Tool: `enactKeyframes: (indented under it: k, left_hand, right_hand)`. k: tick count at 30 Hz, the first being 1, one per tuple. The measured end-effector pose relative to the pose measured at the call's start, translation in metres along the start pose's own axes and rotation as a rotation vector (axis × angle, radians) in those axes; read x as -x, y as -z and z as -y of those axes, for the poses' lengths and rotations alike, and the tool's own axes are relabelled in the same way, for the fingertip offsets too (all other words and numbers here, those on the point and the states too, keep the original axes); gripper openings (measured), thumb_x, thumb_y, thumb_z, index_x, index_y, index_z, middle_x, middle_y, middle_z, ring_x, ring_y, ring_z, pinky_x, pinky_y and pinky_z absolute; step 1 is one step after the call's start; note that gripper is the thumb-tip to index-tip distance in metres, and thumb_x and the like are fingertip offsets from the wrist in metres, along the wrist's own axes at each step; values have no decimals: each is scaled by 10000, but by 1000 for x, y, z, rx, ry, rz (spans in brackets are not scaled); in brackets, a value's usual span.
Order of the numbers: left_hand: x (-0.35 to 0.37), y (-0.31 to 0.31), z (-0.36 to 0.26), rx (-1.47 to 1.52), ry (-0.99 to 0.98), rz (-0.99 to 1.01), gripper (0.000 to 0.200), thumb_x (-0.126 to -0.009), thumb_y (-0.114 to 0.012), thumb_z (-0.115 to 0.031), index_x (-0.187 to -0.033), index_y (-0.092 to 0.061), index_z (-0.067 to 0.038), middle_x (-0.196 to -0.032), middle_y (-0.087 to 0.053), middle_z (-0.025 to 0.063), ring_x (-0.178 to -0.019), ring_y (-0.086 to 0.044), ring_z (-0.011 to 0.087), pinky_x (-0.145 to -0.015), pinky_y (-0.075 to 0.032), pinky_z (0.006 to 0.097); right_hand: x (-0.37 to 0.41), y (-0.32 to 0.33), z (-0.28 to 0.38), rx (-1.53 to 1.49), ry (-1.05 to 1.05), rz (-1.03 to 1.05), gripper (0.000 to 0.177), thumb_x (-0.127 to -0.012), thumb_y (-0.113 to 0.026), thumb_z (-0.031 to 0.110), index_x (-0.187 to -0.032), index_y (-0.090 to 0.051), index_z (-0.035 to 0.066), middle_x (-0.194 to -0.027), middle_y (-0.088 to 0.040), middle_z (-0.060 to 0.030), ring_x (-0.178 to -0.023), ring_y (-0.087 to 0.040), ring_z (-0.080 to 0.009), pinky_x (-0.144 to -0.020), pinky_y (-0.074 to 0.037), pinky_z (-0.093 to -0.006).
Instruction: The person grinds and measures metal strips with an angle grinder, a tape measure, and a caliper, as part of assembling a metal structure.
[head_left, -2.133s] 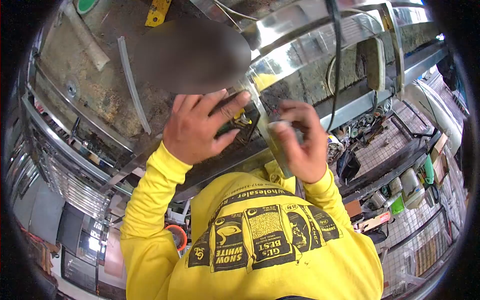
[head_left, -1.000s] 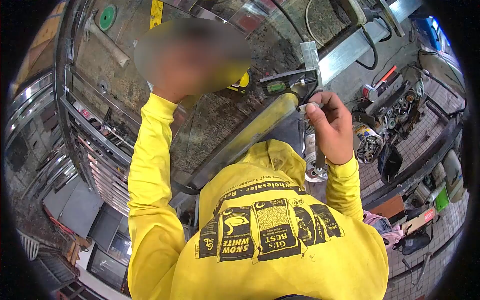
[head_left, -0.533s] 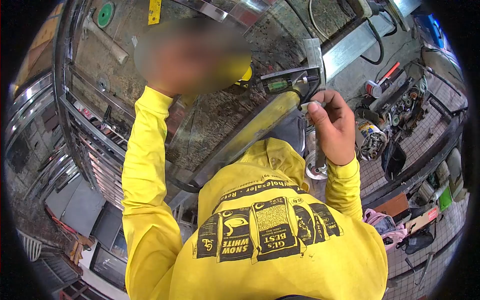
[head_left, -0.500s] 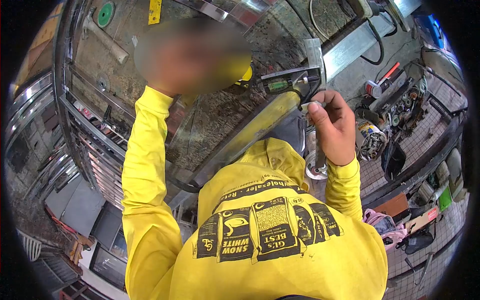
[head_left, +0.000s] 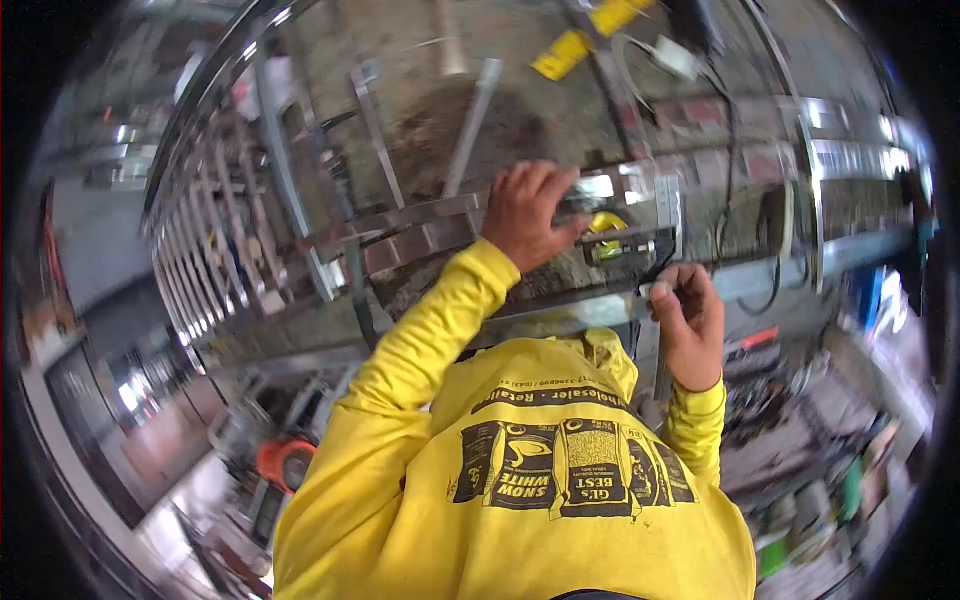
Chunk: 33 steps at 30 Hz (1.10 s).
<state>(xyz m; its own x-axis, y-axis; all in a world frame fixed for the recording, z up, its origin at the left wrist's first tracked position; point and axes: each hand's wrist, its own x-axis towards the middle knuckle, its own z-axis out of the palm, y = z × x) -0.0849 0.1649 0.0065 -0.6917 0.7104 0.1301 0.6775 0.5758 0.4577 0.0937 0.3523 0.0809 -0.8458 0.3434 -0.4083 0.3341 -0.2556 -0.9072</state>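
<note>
My left hand (head_left: 530, 215) is raised over the metal frame, thumb apart from its curved fingers; I make out nothing held. A shiny piece lies close to its fingertips, too blurred to name. My right hand (head_left: 690, 330) is closed, thumb and forefinger pinched on a small pale piece (head_left: 658, 288), seen more plainly half a second ago. Between the hands lies a yellow item like a tape measure (head_left: 606, 224), with a green-handled tool (head_left: 608, 250) by it. A flat metal angle piece (head_left: 668, 205) stands just beyond my right hand.
A metal tube (head_left: 560, 318) runs across in front of my body. Metal strips (head_left: 475, 125) and a yellow ruler-like piece (head_left: 562, 56) lie farther off. A dark cable (head_left: 728, 150) hangs at right. Barred metalwork (head_left: 205, 235) stands at left. Motion blurs much of this.
The view has swung, shifting the bench and tools. My left hand, behind a blurred patch before, now shows nearer my right hand. The right hand keeps its pinch.
</note>
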Motion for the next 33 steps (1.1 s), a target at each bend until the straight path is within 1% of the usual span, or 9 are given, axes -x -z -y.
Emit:
enactKeyframes:
  k: [3,6,13,20,22,24,28,31,33]
  left_hand:
    - [73,26,6,77,231,-162,399,-817,-790,-303,-1158,-693,-119,-1111,-640,91,-1085,-592,307,-968,-438,454]
    - [154,40,13,36,439,-344,246,-851,-769,-284,-1022,-750,-108,-1021,-697,107,-985,-637,325,-907,-475,453]
    - [255,71,10,57,811,-419,138,-912,-707,-162,-926,-719,-25,-882,-682,144,-838,-637,357,-779,-499,441]
    - [244,60,-5,66,910,-317,122,-912,-690,-125,-906,-704,-4,-843,-671,148,-791,-648,337,-731,-509,424]
    - [226,59,-14,46,873,-342,121,-910,-690,-118,-899,-703,2,-852,-675,151,-792,-653,338,-732,-511,417]
    - [202,65,-29,72,880,-369,118,-904,-693,-107,-899,-708,10,-875,-685,154,-797,-666,334,-738,-520,394]
    - [160,79,-55,176,876,-359,108,-890,-701,-77,-954,-722,7,-881,-690,148,-798,-675,290,-758,-529,358]
    - [138,98,-69,186,778,-328,144,-881,-707,-79,-999,-722,3,-880,-688,144,-798,-675,286,-764,-528,348]
    - [131,108,-70,253,759,-317,160,-898,-705,-99,-1023,-723,-1,-930,-714,122,-834,-686,227,-786,-534,332]
  right_hand:
    - [-89,-44,21,252,228,189,109,-988,-623,101,-1018,-600,-2,-889,-616,-43,-828,-543,-110,-753,-457,-272]
    - [-206,-119,25,722,375,104,322,-930,-678,262,-1052,-653,-35,-976,-708,-251,-955,-688,-409,-824,-534,-446]
    - [-358,-224,19,982,231,100,354,-864,-660,252,-1035,-716,-53,-1088,-700,-303,-1063,-680,-442,-954,-543,-471]
    - [-420,-50,98,1176,895,-541,615,-832,-706,483,-1131,-672,-52,-1131,-687,-248,-1017,-669,-417,-924,-529,-500]
    - [-449,12,108,1401,399,-850,961,-772,-678,729,-1253,-596,-99,-1249,-649,-269,-1112,-660,-408,-1007,-506,-461]
    - [-517,85,96,1339,-43,-301,1103,-695,-693,819,-1345,-583,-66,-1394,-582,-272,-1294,-579,-375,-1076,-470,-419]
    - [-539,93,60,1365,84,-403,821,-707,-770,667,-1191,-716,6,-1260,-682,-223,-1171,-664,-328,-997,-505,-407]
    - [-536,100,105,1530,-100,70,809,-738,-727,593,-1356,-634,80,-1428,-580,-208,-1289,-584,-322,-1091,-451,-396]
    - [-491,95,132,1507,27,141,653,-727,-747,481,-1234,-680,74,-1214,-678,-188,-1115,-645,-308,-983,-492,-387]
